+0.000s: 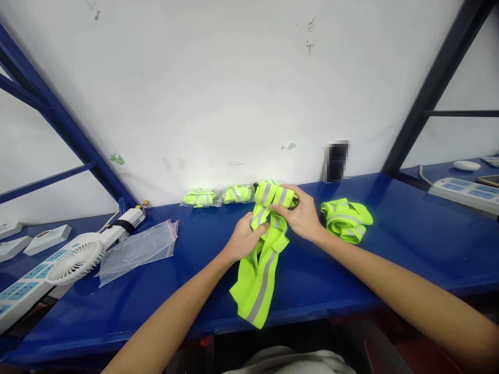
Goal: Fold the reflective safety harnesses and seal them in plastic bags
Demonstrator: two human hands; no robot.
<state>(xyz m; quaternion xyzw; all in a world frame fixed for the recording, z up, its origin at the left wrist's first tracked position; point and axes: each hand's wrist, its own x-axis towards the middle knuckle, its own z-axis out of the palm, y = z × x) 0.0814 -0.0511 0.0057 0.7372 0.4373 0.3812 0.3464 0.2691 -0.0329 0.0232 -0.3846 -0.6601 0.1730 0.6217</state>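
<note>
Both hands hold a neon-yellow reflective strap [262, 285] with grey stripes, partly folded at its upper end. My left hand [245, 238] is closed around its middle, thumb across the front. My right hand [301, 215] grips the folded top part between thumb and fingers. The lower end hangs loose over the front of the table. To the right of my right hand lies another reflective strap [346, 219], loosely coiled. Behind my hands, near the wall, sit two bagged reflective straps, one on the left [199, 197] and one closer [237, 194].
Clear zip bags [140, 249] lie flat on the blue table [195, 291] at left. Beyond them are a white fan [76, 262] and a long power strip [23, 291]. A dark, pixelated upright object [336, 162] leans on the wall. Another power strip [468, 193] is at far right.
</note>
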